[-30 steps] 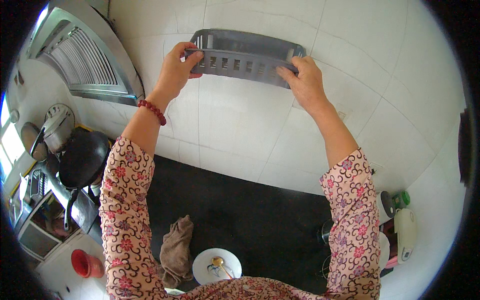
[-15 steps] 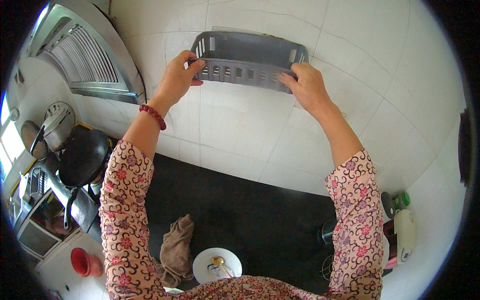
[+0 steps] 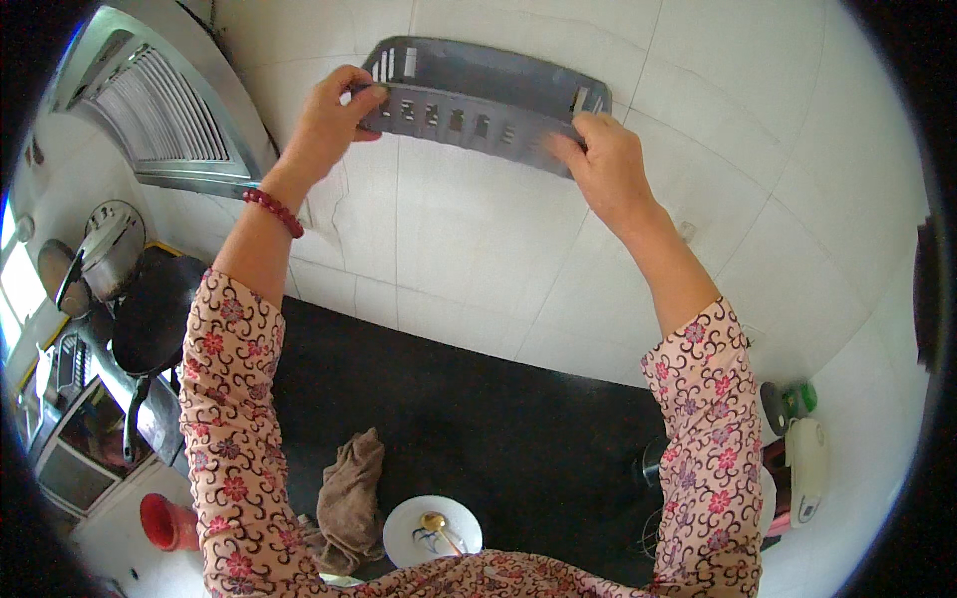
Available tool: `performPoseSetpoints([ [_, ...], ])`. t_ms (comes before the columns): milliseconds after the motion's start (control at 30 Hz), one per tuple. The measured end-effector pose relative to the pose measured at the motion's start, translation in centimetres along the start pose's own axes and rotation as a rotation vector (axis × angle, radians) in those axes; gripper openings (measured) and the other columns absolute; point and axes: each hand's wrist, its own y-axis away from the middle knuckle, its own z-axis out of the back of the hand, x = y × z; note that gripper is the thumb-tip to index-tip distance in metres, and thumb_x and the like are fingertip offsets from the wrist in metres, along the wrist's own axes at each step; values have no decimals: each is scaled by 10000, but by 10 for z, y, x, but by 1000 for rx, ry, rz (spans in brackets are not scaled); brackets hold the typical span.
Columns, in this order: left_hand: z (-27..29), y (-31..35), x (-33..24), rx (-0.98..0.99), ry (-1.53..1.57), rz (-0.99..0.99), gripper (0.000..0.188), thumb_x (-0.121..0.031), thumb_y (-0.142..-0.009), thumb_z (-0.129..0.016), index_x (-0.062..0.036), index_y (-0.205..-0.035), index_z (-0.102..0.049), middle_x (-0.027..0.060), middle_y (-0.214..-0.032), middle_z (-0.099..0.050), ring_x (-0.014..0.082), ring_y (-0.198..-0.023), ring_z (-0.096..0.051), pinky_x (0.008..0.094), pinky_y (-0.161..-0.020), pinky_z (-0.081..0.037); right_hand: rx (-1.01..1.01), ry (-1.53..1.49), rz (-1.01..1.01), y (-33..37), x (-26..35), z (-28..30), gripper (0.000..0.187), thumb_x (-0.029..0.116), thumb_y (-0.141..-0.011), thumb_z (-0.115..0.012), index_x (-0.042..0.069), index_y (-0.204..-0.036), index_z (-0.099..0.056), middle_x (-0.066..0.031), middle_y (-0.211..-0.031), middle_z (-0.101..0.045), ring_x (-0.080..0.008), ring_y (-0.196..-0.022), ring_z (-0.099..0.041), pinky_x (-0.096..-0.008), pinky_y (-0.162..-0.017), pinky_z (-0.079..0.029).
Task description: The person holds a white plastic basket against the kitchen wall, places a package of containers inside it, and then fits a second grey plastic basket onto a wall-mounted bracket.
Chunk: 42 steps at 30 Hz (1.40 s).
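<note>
A long grey plastic basket (image 3: 469, 130) with slotted sides is held up against the white tiled wall. My left hand (image 3: 327, 118) grips its left end, thumb over the front rim and fingers behind or below. At the other end my right hand (image 3: 606, 164) is closed on the right corner, the thumb along the slotted front. The basket tilts, its left end higher than its right. Nothing shows inside the part I can see. Whether the back touches the wall I cannot tell.
A range hood (image 3: 164, 110) juts out at left above a black wok (image 3: 155, 314) and a pressure cooker (image 3: 112, 249). On the black counter (image 3: 478, 419) lie a brown cloth (image 3: 351, 498) and a white bowl (image 3: 404, 528) with a spoon. A pale appliance (image 3: 805, 468) stands at right.
Both hands remain on the basket. Its left end has risen and shifted left, so it slants more. My left arm has moved left and up; my right hand has shifted slightly.
</note>
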Motion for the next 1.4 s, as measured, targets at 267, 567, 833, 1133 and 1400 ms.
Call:
performPoseSetpoints([
  [267, -3, -5, 1, -35, 35, 15, 249, -184, -897, -579, 14, -1039, -530, 94, -996, -531, 163, -842, -573, 292, -651, -591, 48, -6, -67, -10, 1, 4, 386, 315, -815, -665, 4, -648, -511, -186, -622, -556, -310, -537, -521, -385, -528, -424],
  [567, -3, -1, 1, 31, -123, 30, 251, -199, -923, -541, 26, -1032, -523, 115, -972, -535, 176, -856, -575, 296, -692, -590, 226, 49, -218, -12, 9, 11, 406, 339, -852, -622, 12, -624, -542, -157, -557, -541, -260, -506, -517, -370, -510, -420],
  [833, -5, 1, 4, 62, -126, 62, 271, -209, -928, -531, 43, -1028, -513, 125, -971, -542, 184, -852, -580, 294, -710, -585, 249, 29, -200, -8, 4, 7, 394, 325, -849, -624, 1, -636, -554, -174, -570, -545, -284, -526, -524, -394, -542, -428],
  [1133, -13, 9, 16, 120, -125, 96, 262, -217, -937, -521, 39, -991, -502, 108, -941, -515, 166, -843, -558, 302, -683, -581, 234, 88, -117, 5, -6, 8, 417, 333, -835, -631, -24, -650, -525, -198, -649, -559, -349, -619, -541, -434, -593, -426],
  [1400, -12, 10, 16, 120, -148, 112, 256, -216, -936, -515, 38, -970, -504, 99, -907, -512, 144, -797, -538, 291, -688, -579, 277, 91, -138, 4, -3, 5, 406, 333, -829, -640, -9, -643, -524, -187, -641, -555, -336, -606, -535, -423, -591, -428],
])
